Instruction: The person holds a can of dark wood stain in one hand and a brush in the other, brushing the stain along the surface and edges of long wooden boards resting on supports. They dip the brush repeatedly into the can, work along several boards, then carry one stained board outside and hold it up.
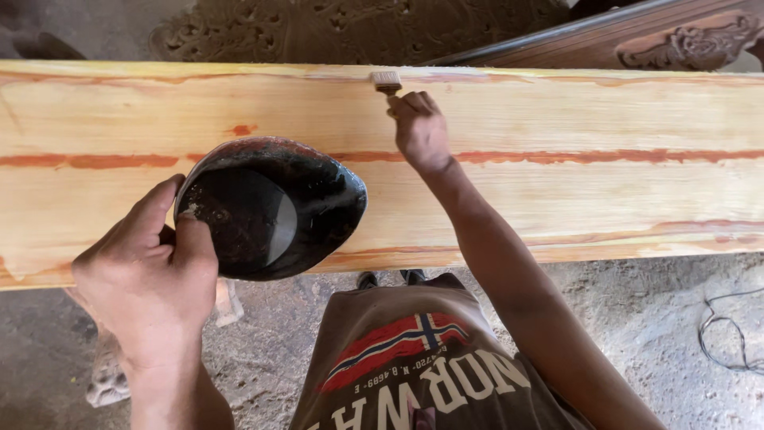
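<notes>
My left hand (147, 275) grips the rim of a dark, stained bowl (270, 209) with dark liquid inside, held over the near edge of a wide pale wooden plank (573, 119). My right hand (419, 127) reaches across the plank and holds a small paintbrush (387, 80), its bristles resting at the plank's far edge. The plank has reddish grain streaks running along its length and looks wet and glossy.
Carved dark wooden pieces (684, 44) lie beyond the plank at the top. The floor is rough grey concrete (637, 318), with a thin wire (728, 338) at the right. A pale block (227, 302) sits on the floor under the plank at the left.
</notes>
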